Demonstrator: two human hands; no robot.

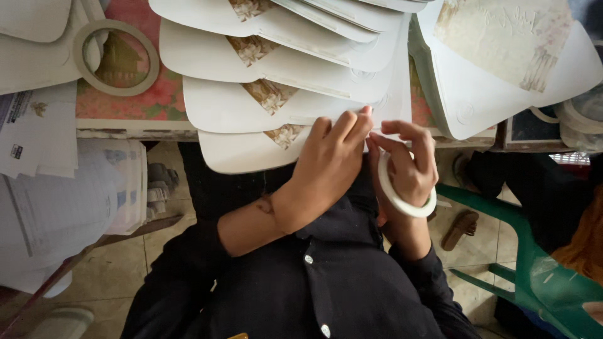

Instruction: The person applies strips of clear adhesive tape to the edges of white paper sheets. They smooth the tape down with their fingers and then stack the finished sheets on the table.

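Down at the bottom a dark buttoned shirt (314, 289) fills the view, sleeves pushed up off the forearms, and just above it both hands meet at the table edge. The left hand (330, 166) lies palm down with its fingers stretched forward and close together, the tips pressing on the lower right edge of a white card cutout (242, 150); it grips nothing, it only pins the sheet. The right hand (411, 166) sits just beside it, touching it, fingers curled in narrow, with a white tape roll (405, 198) slung around the hand like a bangle; whether a strip of tape runs between the fingertips is too small to tell. That cutout is smooth and white with rounded corners and a brown patterned patch near its top edge, and it hangs over the table (125, 125) edge toward the body. Beyond it more cutouts of the same shape overlap in a fanned stack (282, 69), each showing its brown patch. Further left a second tape ring (116, 58) lies flat on the floral tablecloth, papers (38, 138) beside it; far right a green plastic chair (534, 251) stands on the tiled floor
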